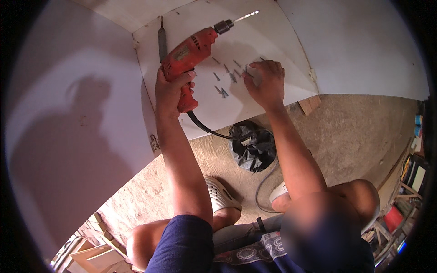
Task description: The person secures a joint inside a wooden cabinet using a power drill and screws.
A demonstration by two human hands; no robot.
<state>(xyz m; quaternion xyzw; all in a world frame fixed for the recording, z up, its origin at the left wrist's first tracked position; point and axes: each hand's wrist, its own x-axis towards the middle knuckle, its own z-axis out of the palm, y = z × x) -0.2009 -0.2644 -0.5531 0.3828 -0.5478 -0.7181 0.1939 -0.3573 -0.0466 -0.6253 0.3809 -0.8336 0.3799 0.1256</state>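
Note:
My left hand (pixel 169 93) is wrapped round the handle of a red corded power drill (pixel 191 51), held above a white panel (pixel 209 120). The drill bit (pixel 246 17) points to the far right. Over the right part of the panel, my right hand (pixel 269 84) reaches down with its thumb and forefinger apart. Several loose screws (pixel 223 92) lie scattered between the two hands, some right beside my right fingertips. Just past the drill's body, a screwdriver (pixel 162 43) with a grey handle lies near the panel's left edge.
White side boards stand at left (pixel 68 59) and right (pixel 359 50). A metal hinge (pixel 154 143) sits on the left board's edge. Between my feet and the panel is a black plastic bag (pixel 252 154), with the drill's cord (pixel 200 123) running past it. Wood scraps (pixel 91 257) lie at lower left.

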